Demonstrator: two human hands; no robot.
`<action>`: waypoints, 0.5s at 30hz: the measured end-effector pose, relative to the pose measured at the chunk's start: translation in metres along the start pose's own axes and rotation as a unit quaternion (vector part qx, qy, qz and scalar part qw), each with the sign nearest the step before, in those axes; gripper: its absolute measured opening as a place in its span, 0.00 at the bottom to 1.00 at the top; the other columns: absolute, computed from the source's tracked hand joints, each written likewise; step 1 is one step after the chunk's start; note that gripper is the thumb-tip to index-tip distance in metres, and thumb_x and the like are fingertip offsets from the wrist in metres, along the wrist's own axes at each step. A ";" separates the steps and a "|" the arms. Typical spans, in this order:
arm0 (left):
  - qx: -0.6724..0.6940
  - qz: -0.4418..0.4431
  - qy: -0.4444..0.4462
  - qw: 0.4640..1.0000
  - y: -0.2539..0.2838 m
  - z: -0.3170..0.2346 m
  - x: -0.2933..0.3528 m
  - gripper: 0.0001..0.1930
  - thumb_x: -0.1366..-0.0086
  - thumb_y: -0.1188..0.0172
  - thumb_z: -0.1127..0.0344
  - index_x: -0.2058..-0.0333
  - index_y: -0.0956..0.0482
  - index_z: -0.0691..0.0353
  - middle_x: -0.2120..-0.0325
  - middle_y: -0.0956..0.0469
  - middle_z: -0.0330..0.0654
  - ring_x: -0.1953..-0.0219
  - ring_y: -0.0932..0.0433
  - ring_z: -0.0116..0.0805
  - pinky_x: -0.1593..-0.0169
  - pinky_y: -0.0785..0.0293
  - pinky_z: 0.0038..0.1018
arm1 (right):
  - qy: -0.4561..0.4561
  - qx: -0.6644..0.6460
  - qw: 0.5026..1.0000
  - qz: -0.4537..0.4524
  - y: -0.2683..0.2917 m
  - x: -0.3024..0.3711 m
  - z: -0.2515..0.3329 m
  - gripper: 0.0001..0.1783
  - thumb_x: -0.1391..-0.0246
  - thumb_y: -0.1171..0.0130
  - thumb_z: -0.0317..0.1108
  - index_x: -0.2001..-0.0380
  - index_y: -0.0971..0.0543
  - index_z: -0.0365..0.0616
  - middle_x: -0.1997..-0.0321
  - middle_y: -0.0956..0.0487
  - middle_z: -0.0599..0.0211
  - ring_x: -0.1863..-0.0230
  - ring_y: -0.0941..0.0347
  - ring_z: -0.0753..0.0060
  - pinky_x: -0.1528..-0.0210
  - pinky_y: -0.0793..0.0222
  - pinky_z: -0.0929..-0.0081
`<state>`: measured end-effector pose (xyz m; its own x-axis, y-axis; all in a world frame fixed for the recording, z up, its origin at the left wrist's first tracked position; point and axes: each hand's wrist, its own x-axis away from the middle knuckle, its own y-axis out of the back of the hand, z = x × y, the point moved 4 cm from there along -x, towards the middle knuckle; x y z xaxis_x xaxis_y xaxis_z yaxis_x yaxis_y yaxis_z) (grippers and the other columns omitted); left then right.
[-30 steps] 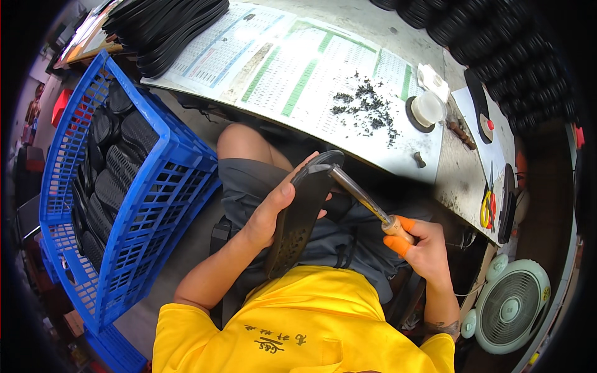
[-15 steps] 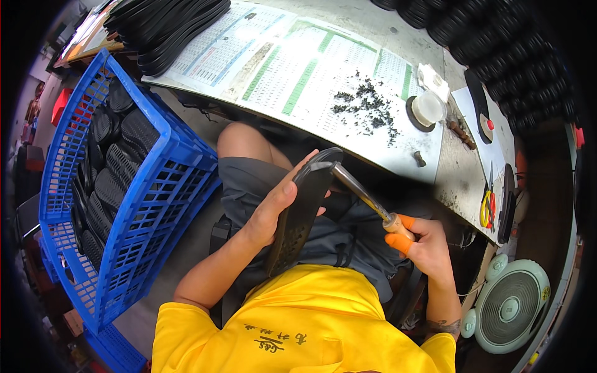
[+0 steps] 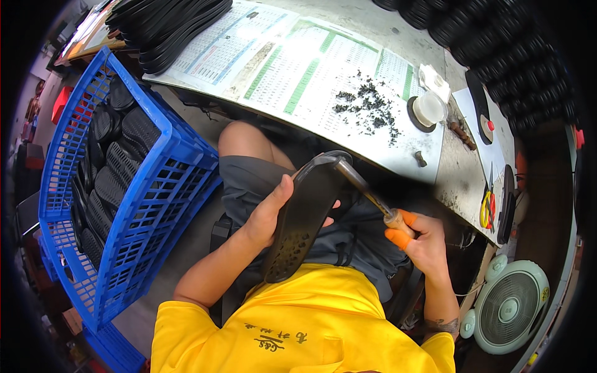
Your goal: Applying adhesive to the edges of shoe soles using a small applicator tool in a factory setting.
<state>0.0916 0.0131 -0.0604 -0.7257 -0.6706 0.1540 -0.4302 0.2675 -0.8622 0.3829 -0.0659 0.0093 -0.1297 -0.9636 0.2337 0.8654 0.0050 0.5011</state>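
My left hand (image 3: 268, 211) is wrapped round a black shoe sole (image 3: 306, 214), thumb on the near left side and fingertips showing past its right edge. The sole stands tilted over my lap, with a patch of small holes toward its lower end. My right hand (image 3: 421, 239), orange covers on thumb and forefinger, grips the wooden handle of a trimming tool (image 3: 364, 188) with a long metal shaft. The tool's tip meets the rim at the sole's upper end; its exact shape is hard to make out.
On the left stands a blue crate (image 3: 163, 186) filled with black soles. The table (image 3: 298, 93) ahead carries black scraps (image 3: 367, 105), a round clear container (image 3: 429, 109), scissors (image 3: 487, 202) and stacked black strips (image 3: 174, 31). A pale green fan (image 3: 510, 308) is at the right.
The sole has turned slightly, showing more of its broad face and holes. The tool's tip has shifted a little right and down along the upper rim.
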 end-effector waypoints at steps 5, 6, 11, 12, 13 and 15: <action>0.017 0.005 0.009 1.000 0.000 0.001 0.001 0.46 0.15 0.58 0.29 0.20 0.38 0.67 0.28 0.25 0.52 0.29 0.22 0.46 0.30 0.18 0.47 | 0.060 0.096 0.993 0.029 -0.001 0.001 0.009 0.20 0.48 0.17 0.26 0.51 0.08 0.37 0.77 0.28 0.67 0.76 0.36 0.77 0.70 0.39 0.73; 0.017 0.005 0.009 1.000 -0.001 0.000 0.001 0.46 0.15 0.58 0.29 0.20 0.38 0.67 0.28 0.25 0.52 0.29 0.22 0.46 0.30 0.18 0.47 | 0.060 0.096 0.993 0.029 -0.002 0.001 0.010 0.20 0.48 0.17 0.26 0.51 0.08 0.37 0.77 0.28 0.67 0.76 0.36 0.77 0.70 0.39 0.73; 0.027 0.007 0.014 1.000 -0.003 0.001 0.000 0.46 0.15 0.59 0.29 0.20 0.37 0.68 0.28 0.25 0.53 0.29 0.22 0.46 0.30 0.18 0.46 | 0.029 0.036 0.999 -0.007 -0.004 0.001 -0.003 0.20 0.48 0.16 0.27 0.51 0.08 0.37 0.77 0.29 0.64 0.77 0.35 0.73 0.71 0.39 0.71; 0.027 0.007 0.014 1.000 -0.003 0.001 0.001 0.46 0.15 0.59 0.29 0.20 0.37 0.68 0.28 0.25 0.53 0.29 0.22 0.46 0.30 0.18 0.46 | 0.029 0.036 0.999 -0.007 -0.004 0.001 -0.003 0.20 0.48 0.16 0.27 0.51 0.08 0.37 0.77 0.29 0.64 0.77 0.35 0.73 0.71 0.39 0.71; 0.028 0.006 0.012 1.000 -0.004 0.001 0.001 0.46 0.15 0.59 0.29 0.20 0.37 0.68 0.28 0.25 0.52 0.29 0.22 0.46 0.31 0.18 0.46 | 0.031 0.038 0.999 -0.004 -0.004 0.001 -0.001 0.19 0.48 0.16 0.27 0.52 0.08 0.37 0.77 0.29 0.64 0.77 0.35 0.73 0.71 0.39 0.71; 0.029 0.006 0.011 0.999 -0.004 0.001 0.001 0.46 0.15 0.59 0.29 0.20 0.37 0.68 0.28 0.25 0.52 0.30 0.22 0.46 0.31 0.18 0.45 | 0.034 0.041 0.999 -0.002 -0.002 0.002 0.004 0.19 0.47 0.17 0.27 0.52 0.08 0.36 0.77 0.29 0.63 0.77 0.34 0.73 0.71 0.39 0.71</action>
<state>0.0931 0.0112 -0.0576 -0.7427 -0.6515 0.1544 -0.3903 0.2338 -0.8905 0.3785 -0.0669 0.0122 -0.0971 -0.9794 0.1770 0.8224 0.0212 0.5685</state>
